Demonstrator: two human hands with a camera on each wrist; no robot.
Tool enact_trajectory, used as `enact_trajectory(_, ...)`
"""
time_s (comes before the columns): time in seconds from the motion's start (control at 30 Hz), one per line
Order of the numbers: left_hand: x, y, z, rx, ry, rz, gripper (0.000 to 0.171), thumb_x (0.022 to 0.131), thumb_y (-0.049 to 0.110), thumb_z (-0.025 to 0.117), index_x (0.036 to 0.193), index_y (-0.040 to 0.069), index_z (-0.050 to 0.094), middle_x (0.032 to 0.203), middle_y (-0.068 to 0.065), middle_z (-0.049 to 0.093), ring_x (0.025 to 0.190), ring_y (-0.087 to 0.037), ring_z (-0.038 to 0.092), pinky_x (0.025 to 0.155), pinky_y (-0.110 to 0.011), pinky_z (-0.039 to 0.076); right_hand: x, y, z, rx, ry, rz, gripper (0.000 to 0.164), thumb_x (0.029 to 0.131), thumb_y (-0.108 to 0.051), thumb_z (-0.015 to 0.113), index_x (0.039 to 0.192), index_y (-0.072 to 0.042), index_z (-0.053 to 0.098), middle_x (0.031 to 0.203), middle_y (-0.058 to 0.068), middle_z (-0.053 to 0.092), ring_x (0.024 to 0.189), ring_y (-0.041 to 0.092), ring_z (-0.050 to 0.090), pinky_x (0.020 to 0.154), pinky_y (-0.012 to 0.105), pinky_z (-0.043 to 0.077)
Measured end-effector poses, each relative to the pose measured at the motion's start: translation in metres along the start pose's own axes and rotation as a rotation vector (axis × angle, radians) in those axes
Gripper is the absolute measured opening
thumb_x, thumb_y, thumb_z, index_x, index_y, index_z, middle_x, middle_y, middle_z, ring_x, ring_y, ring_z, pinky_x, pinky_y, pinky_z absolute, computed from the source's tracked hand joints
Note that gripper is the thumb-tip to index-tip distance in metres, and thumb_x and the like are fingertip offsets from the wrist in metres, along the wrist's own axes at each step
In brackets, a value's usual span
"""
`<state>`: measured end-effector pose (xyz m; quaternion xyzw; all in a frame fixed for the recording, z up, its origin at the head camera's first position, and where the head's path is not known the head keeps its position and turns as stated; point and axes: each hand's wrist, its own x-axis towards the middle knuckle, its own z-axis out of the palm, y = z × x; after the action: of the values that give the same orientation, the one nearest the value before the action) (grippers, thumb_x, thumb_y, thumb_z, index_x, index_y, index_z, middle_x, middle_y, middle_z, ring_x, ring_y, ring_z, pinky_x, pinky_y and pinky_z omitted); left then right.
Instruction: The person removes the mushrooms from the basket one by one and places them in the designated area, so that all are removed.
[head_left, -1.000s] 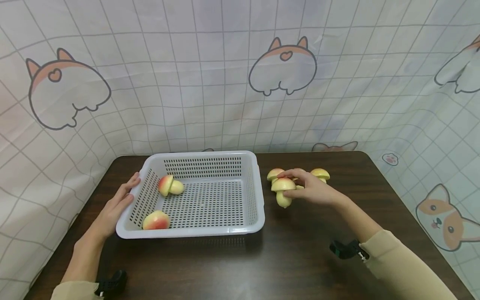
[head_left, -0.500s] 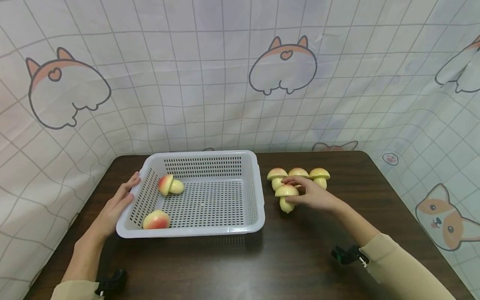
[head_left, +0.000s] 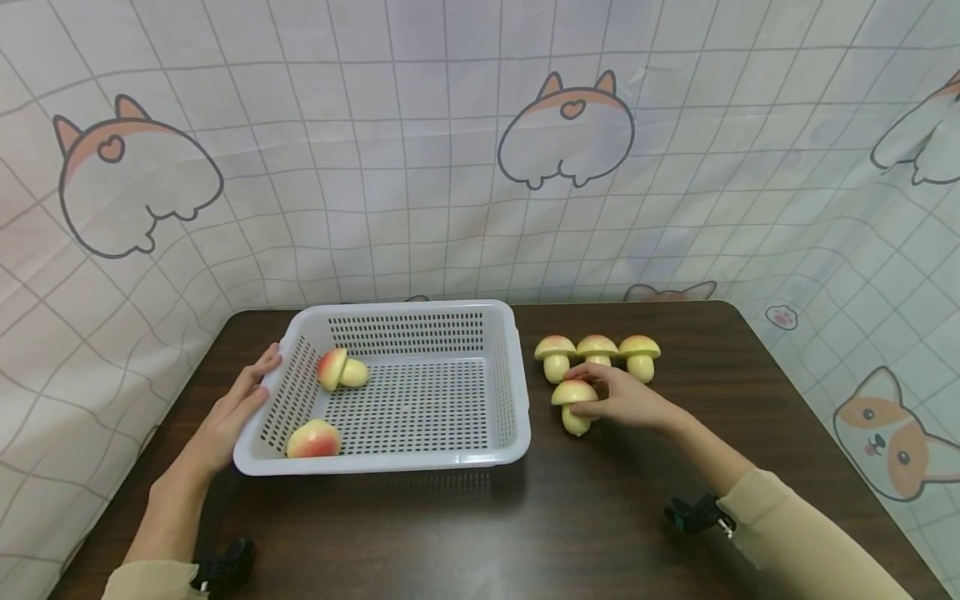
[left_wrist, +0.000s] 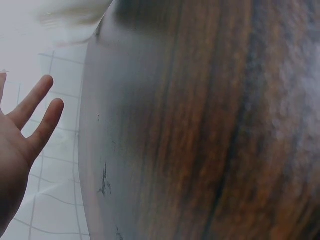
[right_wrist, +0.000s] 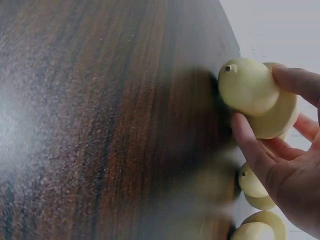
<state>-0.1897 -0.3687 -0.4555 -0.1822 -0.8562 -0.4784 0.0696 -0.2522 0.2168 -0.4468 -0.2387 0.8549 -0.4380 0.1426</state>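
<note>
In the head view my right hand (head_left: 626, 402) pinches a toy mushroom (head_left: 573, 393) with a yellowish cap and pale stem, low over the table in front of a row of similar mushrooms. The right wrist view shows thumb and fingers around that mushroom (right_wrist: 248, 86), its stem end toward the camera. My left hand (head_left: 222, 423) lies with straight fingers against the left rim of a light grey perforated plastic basket (head_left: 382, 462). Spread fingers of the left hand (left_wrist: 20, 135) appear at the left wrist view's edge. Inside the basket, one mushroom (head_left: 342, 370) lies sideways and another (head_left: 313, 439) shows its reddish cap.
Three mushrooms stand in a row behind the right hand: a left one (head_left: 555, 358), a middle one (head_left: 596, 348) and a right one (head_left: 640, 358). The dark wooden table (head_left: 450, 533) meets a grid-patterned cloth (head_left: 450, 208) at its back edge.
My right hand has drawn its mushroom slightly toward me and right, away from the row, leaving the row's mushrooms more visible. The left hand and basket have stayed in place.
</note>
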Motion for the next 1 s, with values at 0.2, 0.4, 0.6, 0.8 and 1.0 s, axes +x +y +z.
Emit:
enact_trajectory(0.2, -0.0002, -0.0009, 0.0005, -0.001, -0.004, -0.011, 0.051, 0.110, 0.016, 0.036, 0.160, 0.013, 0.031, 0.172, -0.006, 0.012, 0.133, 0.010, 0.031, 0.090, -0.012, 0.043, 0.0010, 0.0049, 0.0004, 0.001, -0.008, -0.013, 0.055, 0.094, -0.021, 0.078, 0.140, -0.001, 0.055, 0.130, 0.017, 0.061, 0.113, 0.034, 0.059, 0.078, 0.036, 0.053)
enact_trajectory(0.4, -0.0001, -0.0018, 0.0001, 0.003, 0.000, -0.004, 0.049, 0.110, 0.016, 0.036, 0.159, 0.012, 0.032, 0.172, -0.007, 0.013, 0.133, 0.009, 0.032, 0.088, -0.013, 0.044, 0.0008, 0.0049, -0.0021, -0.004, -0.005, -0.037, 0.055, 0.094, -0.018, 0.077, 0.140, 0.001, 0.054, 0.132, 0.021, 0.059, 0.119, 0.040, 0.058, 0.077, 0.037, 0.055)
enact_trajectory(0.6, -0.0001, -0.0016, -0.0001, 0.015, 0.008, -0.002, 0.049, 0.110, 0.016, 0.036, 0.158, 0.011, 0.033, 0.171, -0.007, 0.014, 0.127, 0.008, 0.037, 0.082, -0.016, 0.049, 0.0031, 0.0018, -0.0036, -0.009, 0.010, -0.067, 0.056, 0.093, -0.018, 0.079, 0.141, -0.001, 0.055, 0.135, 0.017, 0.061, 0.123, 0.039, 0.058, 0.094, 0.050, 0.049)
enact_trajectory(0.8, -0.0007, -0.0015, -0.0002, 0.006, 0.004, -0.006, 0.049, 0.110, 0.016, 0.036, 0.158, 0.011, 0.034, 0.171, -0.007, 0.014, 0.132, 0.009, 0.032, 0.087, -0.013, 0.044, 0.0076, 0.0018, -0.0001, -0.063, 0.007, -0.112, 0.053, 0.093, -0.019, 0.079, 0.138, -0.002, 0.058, 0.133, 0.013, 0.064, 0.123, 0.036, 0.059, 0.101, 0.054, 0.045)
enact_trajectory(1.0, -0.0001, -0.0020, -0.0002, 0.005, 0.006, 0.004, 0.048, 0.110, 0.015, 0.036, 0.157, 0.010, 0.034, 0.171, -0.008, 0.014, 0.131, 0.008, 0.034, 0.087, -0.013, 0.044, 0.0096, 0.0014, 0.0027, -0.108, 0.037, -0.112, 0.047, 0.094, -0.019, 0.078, 0.135, -0.002, 0.061, 0.128, 0.011, 0.066, 0.119, 0.033, 0.061, 0.098, 0.052, 0.048)
